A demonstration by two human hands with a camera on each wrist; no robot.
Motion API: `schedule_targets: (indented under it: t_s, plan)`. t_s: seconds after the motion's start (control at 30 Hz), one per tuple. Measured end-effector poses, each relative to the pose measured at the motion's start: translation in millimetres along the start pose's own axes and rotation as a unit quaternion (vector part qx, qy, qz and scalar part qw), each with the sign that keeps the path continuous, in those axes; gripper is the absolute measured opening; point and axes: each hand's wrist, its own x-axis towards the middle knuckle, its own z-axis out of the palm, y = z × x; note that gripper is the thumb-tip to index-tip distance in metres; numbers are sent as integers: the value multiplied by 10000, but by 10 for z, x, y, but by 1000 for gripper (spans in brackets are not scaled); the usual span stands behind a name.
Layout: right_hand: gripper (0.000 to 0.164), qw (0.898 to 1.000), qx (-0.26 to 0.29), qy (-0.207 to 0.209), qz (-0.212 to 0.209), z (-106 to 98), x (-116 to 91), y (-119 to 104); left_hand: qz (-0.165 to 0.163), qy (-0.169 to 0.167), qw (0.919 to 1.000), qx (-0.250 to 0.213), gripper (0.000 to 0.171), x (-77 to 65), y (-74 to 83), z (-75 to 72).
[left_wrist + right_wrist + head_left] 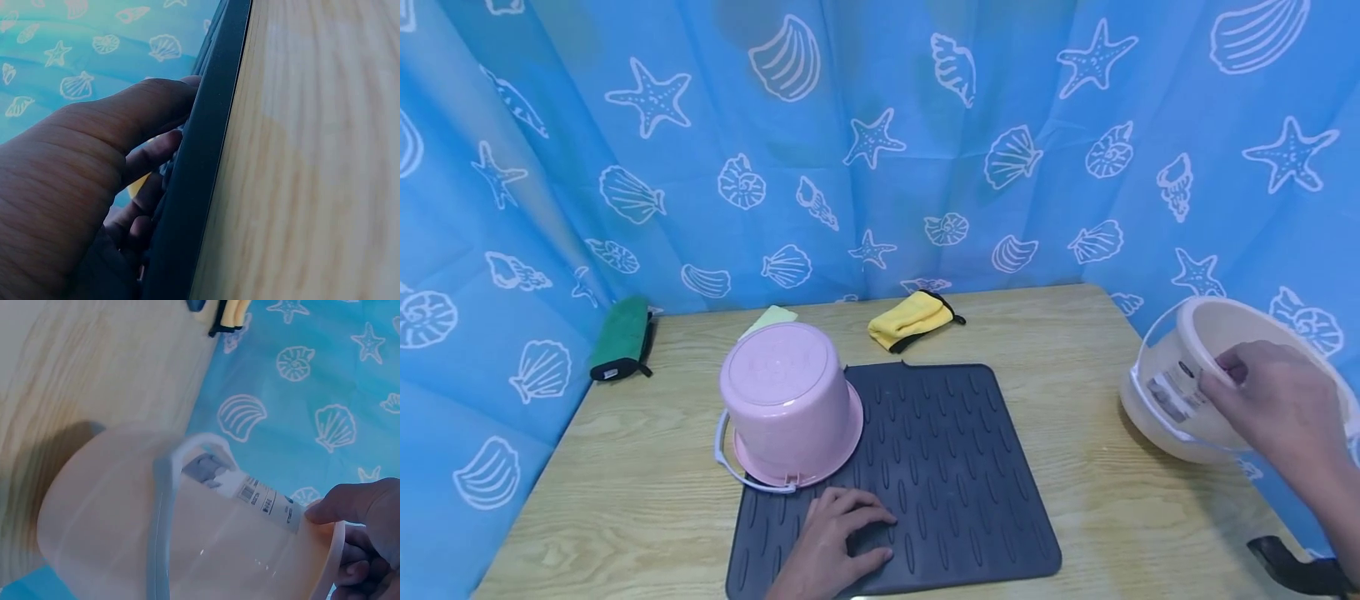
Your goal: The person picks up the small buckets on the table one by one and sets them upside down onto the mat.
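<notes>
At the right edge of the table, my right hand (1285,408) pinches the rim of a cream bucket (1157,358), thumb outside and fingers inside. The bucket leans over, its handle hanging round its side and a printed label (269,506) on its wall. My left hand (835,542) rests on a dark ridged mat (940,467), its fingers spread and relaxed near the front edge. Just beyond those fingers, a pink bucket (790,400) stands upside down on the mat's left part, its pale handle (722,454) lying out to the left.
A folded yellow cloth (913,321) with black trim lies at the back. A green cloth (621,337) is at the back left, and a pale green piece (771,318) shows behind the pink bucket. A black curved object (1292,571) sits at bottom right. Blue shell-print curtains (865,192) surround the table.
</notes>
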Motion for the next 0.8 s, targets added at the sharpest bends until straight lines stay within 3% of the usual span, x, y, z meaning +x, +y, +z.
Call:
schedule_targets:
  t_s: [0.6,0.8]
  plan:
    - [21,9953,292,850,-371,-119,-24,-302,-35,-20,10000,37,26,2,10,-5]
    - [23,9943,547,904,-138,-135,-19,-463,0,5,10000,47,25,-3,-2,-9]
